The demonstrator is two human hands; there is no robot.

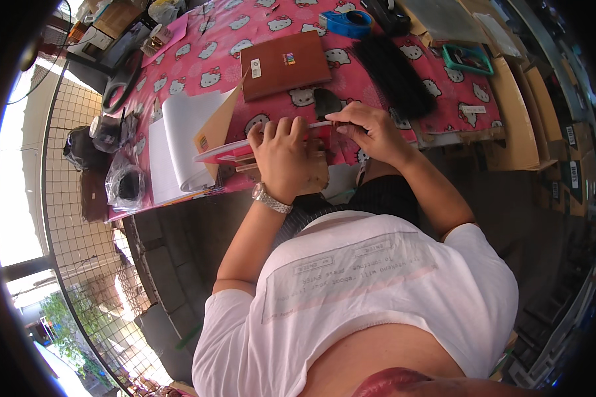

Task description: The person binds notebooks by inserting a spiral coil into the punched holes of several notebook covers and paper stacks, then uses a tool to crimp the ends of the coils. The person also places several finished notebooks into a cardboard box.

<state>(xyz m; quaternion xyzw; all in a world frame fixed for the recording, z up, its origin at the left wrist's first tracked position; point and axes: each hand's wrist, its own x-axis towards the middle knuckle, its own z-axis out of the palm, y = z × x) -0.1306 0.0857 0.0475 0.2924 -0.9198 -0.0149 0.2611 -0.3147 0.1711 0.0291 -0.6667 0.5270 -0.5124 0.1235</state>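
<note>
My left hand (283,155) is closed over a thin, flat pink-and-white piece (228,151), seen nearly edge-on at the table's near edge; its exact kind is unclear. At the right end of that piece, my right hand (372,132) has thumb and fingers pinched together. Whatever lies between those fingertips is too small to make out. Below my left palm shows a tan block-like object (319,173), partly covered by the hand. Left of the hands rests an open notebook (185,132) with white pages curled up. A small dark piece (326,102) lies just beyond my fingers.
Pink patterned cloth covers the table (208,63). On it are a brown hardcover book (285,64), a black bristly strip (394,76), a blue tape dispenser (347,24) and a green tray (468,61). Cardboard boxes (520,112) stand right; plastic-wrapped items (126,182) sit left.
</note>
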